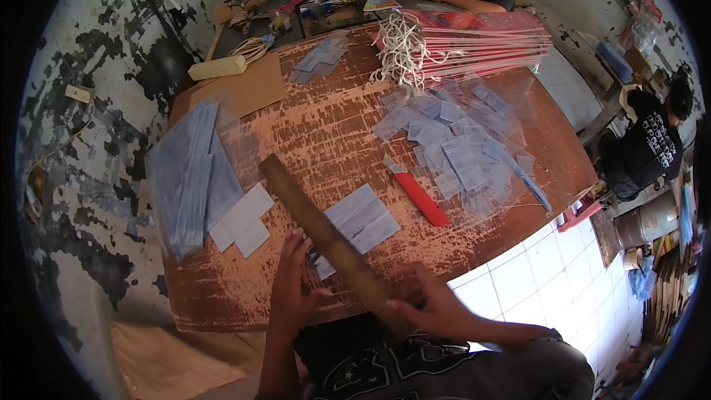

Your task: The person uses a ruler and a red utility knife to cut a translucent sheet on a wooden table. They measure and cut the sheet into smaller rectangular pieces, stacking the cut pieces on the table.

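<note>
A long brown wooden ruler (315, 218) lies slantwise across a small stack of bluish clear plastic sheets (370, 216) near the table's front edge. My right hand (429, 302) grips the ruler's near end between thumb and fingers. My left hand (291, 285) is beside the ruler at the left edge of the sheets, fingers apart and thumb stretched out. Whether its fingertips touch the sheets is hard to make out. To the right of the sheets rests a red-handled utility knife (420, 198), its blade end pointing away from me.
Cut plastic pieces (459, 144) lie heaped at the right. Larger plastic sheets (189, 185) and pale rectangles (243, 221) lie left. Farther back are cardboard (248, 89), a wooden block (217, 68) and red bundles with white cords (474, 44). Two other people sit beyond the worn table (311, 130).
</note>
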`<state>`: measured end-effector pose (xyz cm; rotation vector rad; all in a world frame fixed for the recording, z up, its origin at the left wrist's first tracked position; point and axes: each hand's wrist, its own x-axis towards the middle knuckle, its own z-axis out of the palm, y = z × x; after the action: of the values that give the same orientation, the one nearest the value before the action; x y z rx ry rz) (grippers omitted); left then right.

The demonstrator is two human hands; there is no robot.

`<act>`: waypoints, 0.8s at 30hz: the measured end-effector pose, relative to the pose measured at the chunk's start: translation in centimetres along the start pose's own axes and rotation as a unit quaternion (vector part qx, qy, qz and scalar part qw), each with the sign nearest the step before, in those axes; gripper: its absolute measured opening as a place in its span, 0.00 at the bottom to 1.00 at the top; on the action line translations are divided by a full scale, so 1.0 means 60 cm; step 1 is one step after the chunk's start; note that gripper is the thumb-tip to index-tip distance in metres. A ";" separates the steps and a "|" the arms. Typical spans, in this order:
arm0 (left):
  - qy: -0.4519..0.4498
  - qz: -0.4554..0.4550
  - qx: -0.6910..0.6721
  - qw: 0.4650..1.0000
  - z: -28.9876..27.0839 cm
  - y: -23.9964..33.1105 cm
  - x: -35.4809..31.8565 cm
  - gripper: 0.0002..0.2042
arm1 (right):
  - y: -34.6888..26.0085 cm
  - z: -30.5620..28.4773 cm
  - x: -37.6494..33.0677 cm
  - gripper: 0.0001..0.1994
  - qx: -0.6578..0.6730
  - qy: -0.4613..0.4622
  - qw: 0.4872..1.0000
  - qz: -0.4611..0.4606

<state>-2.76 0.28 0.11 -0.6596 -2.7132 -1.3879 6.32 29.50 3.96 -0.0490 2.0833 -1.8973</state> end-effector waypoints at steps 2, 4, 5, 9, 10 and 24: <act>0.003 0.001 -0.006 1.000 -0.005 -0.007 -0.009 0.54 | -0.021 -0.034 0.006 0.28 -0.009 0.012 1.000 -0.023; 0.002 0.013 0.005 1.000 -0.006 -0.016 -0.012 0.51 | -0.013 -0.080 0.007 0.28 0.000 0.057 0.998 -0.027; 0.000 0.016 0.002 1.000 -0.004 -0.011 -0.009 0.51 | -0.009 -0.106 0.011 0.28 -0.005 0.091 0.995 -0.036; -0.002 0.011 0.004 1.000 -0.004 -0.003 -0.009 0.53 | -0.008 -0.208 0.053 0.23 -0.021 0.233 0.970 -0.068; -0.005 0.020 0.008 1.000 -0.003 -0.004 -0.006 0.53 | 0.019 -0.236 0.075 0.22 -0.014 0.265 0.958 -0.110; 0.010 0.075 0.088 0.993 0.008 -0.004 0.008 0.49 | 0.045 -0.310 0.168 0.15 -0.279 0.451 0.828 -0.183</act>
<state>-3.20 0.71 -0.27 -0.8105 -2.6671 -1.1023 -7.54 45.32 0.41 0.4271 3.4442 -1.5411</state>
